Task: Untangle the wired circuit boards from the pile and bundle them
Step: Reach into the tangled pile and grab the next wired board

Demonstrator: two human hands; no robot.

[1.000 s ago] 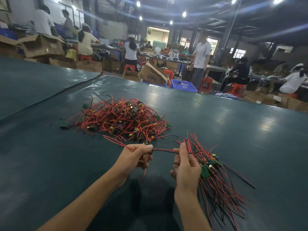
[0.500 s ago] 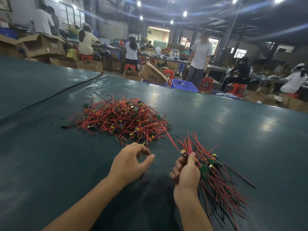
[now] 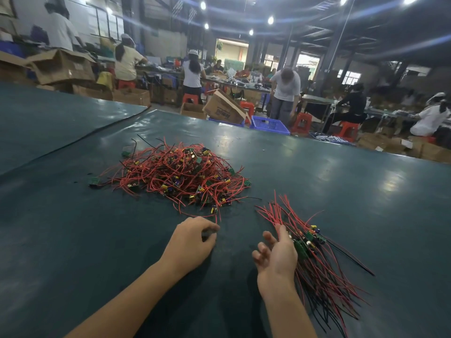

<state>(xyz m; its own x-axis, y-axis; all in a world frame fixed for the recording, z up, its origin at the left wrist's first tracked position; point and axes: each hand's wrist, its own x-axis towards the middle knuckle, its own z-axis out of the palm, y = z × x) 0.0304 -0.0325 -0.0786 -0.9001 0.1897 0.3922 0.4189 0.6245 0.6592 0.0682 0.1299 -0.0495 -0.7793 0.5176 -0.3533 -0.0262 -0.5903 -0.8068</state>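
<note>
Your L-hand fingers [image 3: 211, 227] are loosely curled, thumb and forefinger a little apart w/ no wire seen btwn them, so your L hand [image 3: 190, 242] grasps nothing. The tips sit just beside a stray red wire end [image 3: 217, 218] trailing off the near edge of the tangled pile of small green circuit boards on thin red and black wires [image 3: 175, 172], likely lined up for the next pick. Your R-hand fingers [image 3: 268, 236] are spread and slack, released, palm turned inward. Your R hand [image 3: 277, 254] rests its outer edge against the sorted bundle of the same wired boards [image 3: 317, 272], prob. to stop it fanning wider. That bundle lies to the R of the pile, apart from it, its green boards [image 3: 310, 236] gathered at 1 level, wires running roughly parallel both ways: combed, not yet tied. Both lie on the dark green glossy table mat [image 3: 341, 181]. Judging by the 2 heaps, most boards are in the pile, so you're early on. Beyond the far edge: 1 blue plastic crate [image 3: 268, 124], brown cardboard boxes [image 3: 223, 108], other workers at benches.
</note>
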